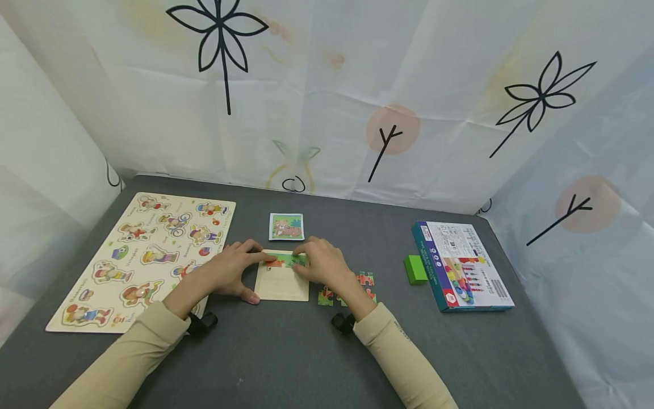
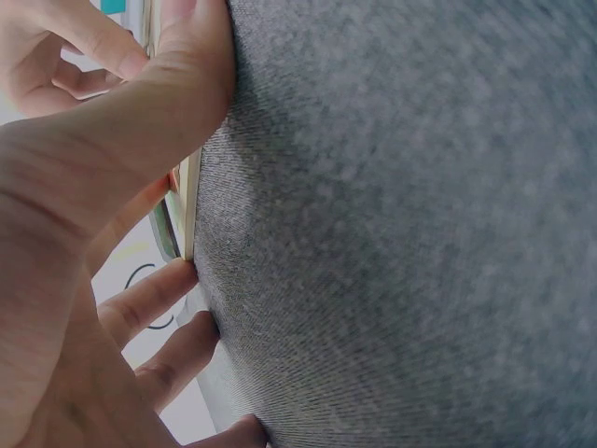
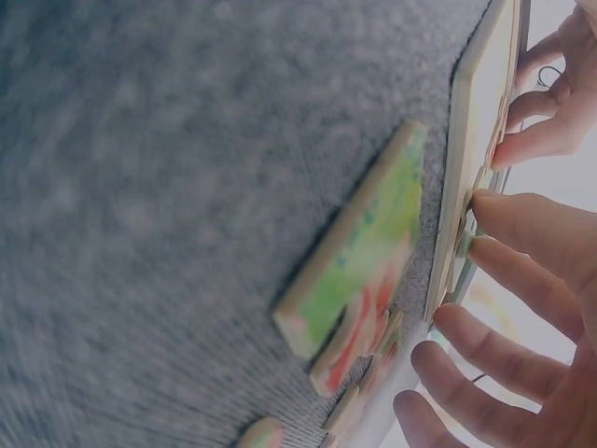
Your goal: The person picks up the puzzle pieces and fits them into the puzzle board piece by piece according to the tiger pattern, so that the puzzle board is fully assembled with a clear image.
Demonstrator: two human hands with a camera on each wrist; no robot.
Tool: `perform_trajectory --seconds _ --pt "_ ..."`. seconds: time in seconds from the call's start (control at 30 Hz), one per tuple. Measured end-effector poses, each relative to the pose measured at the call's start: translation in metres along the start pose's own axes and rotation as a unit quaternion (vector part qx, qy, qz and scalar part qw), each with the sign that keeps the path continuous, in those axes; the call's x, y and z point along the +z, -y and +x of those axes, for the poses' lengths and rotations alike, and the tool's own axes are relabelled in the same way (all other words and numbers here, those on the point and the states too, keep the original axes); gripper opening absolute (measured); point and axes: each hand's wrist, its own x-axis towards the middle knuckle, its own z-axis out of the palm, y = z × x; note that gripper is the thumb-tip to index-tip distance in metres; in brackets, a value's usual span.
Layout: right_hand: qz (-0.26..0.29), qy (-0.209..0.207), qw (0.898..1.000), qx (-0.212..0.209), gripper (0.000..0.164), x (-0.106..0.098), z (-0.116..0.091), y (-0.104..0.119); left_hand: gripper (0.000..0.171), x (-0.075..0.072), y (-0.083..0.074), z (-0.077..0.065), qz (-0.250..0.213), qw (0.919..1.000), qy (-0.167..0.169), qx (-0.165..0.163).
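Note:
A small wooden puzzle tray [image 1: 281,287] lies in front of me, with picture pieces [image 1: 276,261] along its far side. My left hand [image 1: 227,270] spreads along the tray's left side, thumb near the front corner and index fingertip on the pieces. At the far right corner my right hand [image 1: 322,261] pinches a green puzzle piece [image 3: 463,245] between thumb and index finger, right at the tray surface. Loose puzzle pieces [image 1: 326,296] lie to the right of the tray, some hidden under the right wrist; one piece [image 3: 373,243] shows close up in the right wrist view.
A picture card [image 1: 286,227] lies beyond the tray. On the left is a large board with printed figures [image 1: 114,275], partly under my left forearm. A green block [image 1: 415,270] stands beside a blue and white box [image 1: 477,272] on the right. White printed curtains [image 1: 327,85] surround the grey table.

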Motion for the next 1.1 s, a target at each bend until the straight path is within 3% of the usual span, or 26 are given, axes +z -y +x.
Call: perform_trajectory --seconds 0.57,1.1 --pt "-0.037 0.017 0.999 0.029 0.025 0.0007 0.0037 0.0078 0.091 -0.0008 -0.0007 0.0000 0.003 1.0000 0.002 -0.003" --pt "-0.010 0.010 0.999 0.037 0.024 0.0022 0.0027 0.0054 0.105 0.0019 0.0016 0.0031 -0.004 0.9997 0.003 -0.024"
